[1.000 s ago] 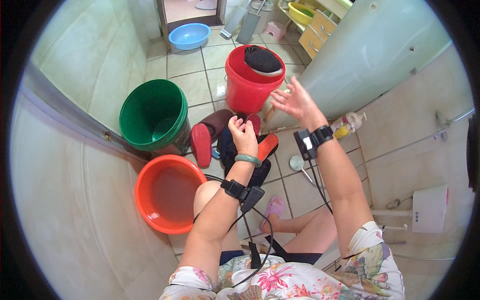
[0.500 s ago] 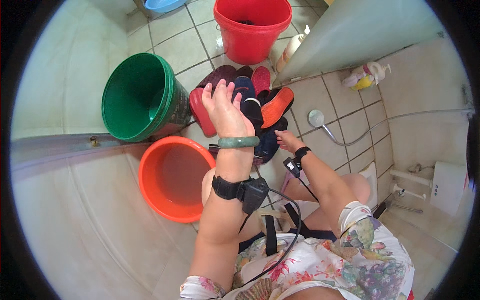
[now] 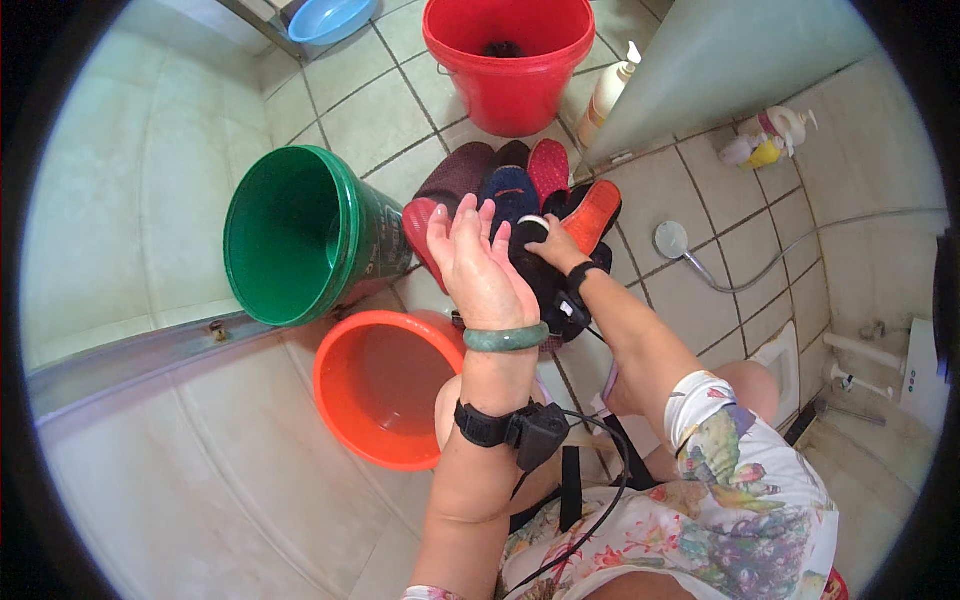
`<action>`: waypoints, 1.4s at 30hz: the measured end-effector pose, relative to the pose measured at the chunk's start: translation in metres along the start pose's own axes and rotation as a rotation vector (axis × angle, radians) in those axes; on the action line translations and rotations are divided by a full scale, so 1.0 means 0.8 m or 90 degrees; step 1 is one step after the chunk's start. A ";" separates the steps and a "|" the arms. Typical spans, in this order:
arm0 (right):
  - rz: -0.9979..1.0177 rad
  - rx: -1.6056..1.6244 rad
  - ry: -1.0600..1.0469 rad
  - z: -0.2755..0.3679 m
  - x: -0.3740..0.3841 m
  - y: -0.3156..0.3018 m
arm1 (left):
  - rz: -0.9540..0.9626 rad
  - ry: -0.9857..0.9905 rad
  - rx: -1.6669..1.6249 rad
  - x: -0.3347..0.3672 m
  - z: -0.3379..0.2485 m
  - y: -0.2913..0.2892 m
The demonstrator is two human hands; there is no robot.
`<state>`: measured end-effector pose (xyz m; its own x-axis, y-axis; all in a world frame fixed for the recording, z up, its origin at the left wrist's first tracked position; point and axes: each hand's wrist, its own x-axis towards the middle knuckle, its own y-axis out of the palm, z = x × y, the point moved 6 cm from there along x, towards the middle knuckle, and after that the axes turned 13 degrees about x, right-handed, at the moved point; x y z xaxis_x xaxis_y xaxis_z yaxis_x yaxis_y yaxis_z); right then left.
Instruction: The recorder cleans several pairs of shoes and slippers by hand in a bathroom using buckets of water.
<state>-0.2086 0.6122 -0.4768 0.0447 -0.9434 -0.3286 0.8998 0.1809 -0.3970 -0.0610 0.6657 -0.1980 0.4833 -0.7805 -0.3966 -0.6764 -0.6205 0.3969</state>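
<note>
My left hand (image 3: 485, 268) is raised palm up over the shoe pile, fingers apart and holding nothing; a green bangle (image 3: 507, 338) circles its wrist. Down among the footwear, my right hand (image 3: 560, 247) has its fingers on a black shoe (image 3: 530, 236) with a white edge, and its fingertips are partly hidden. Around that shoe lie a dark blue slipper (image 3: 512, 193), a pink dotted slipper (image 3: 549, 172), a maroon slipper (image 3: 455, 182), a red slipper (image 3: 419, 232) and an orange-soled one (image 3: 593, 214). My left hand hides part of the pile.
A green bucket (image 3: 350, 225) stands left of the pile. Nearer is an orange basin (image 3: 325, 395) with cloudy water. Beyond sits a red bucket (image 3: 510, 95) holding something dark. Pump bottles (image 3: 606, 97) and a shower head (image 3: 671, 239) with its hose are at right.
My right hand has moved forward and left, from beside the pile onto the black shoe. My left hand stays raised and open. The whole view has shifted a little.
</note>
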 end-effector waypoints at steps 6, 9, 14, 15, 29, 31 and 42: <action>-0.056 -0.009 0.055 0.048 -0.052 -0.081 | -0.012 0.003 0.023 0.005 0.002 -0.001; -0.134 0.381 0.009 0.048 -0.076 -0.166 | 0.007 -0.005 0.076 0.002 0.020 0.014; -0.134 0.682 0.093 0.148 -0.176 -0.247 | 0.050 0.077 0.299 0.027 0.069 0.011; -0.156 0.677 0.076 0.153 -0.191 -0.268 | 0.074 0.076 0.287 0.014 0.073 0.026; -0.241 0.471 0.002 0.148 -0.309 -0.387 | 0.363 -0.002 0.409 -0.090 0.105 0.049; -0.194 0.425 0.073 0.118 -0.312 -0.391 | 0.456 -0.294 0.271 -0.102 0.140 0.051; -0.139 0.841 0.203 0.099 -0.361 -0.333 | 0.510 -0.549 0.092 -0.135 0.210 0.033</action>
<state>-0.4271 0.8144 -0.2085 -0.0885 -0.7817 -0.6173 0.6234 -0.5269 0.5777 -0.2245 0.7464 -0.2838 -0.6035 -0.5986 -0.5268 -0.6989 0.0790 0.7109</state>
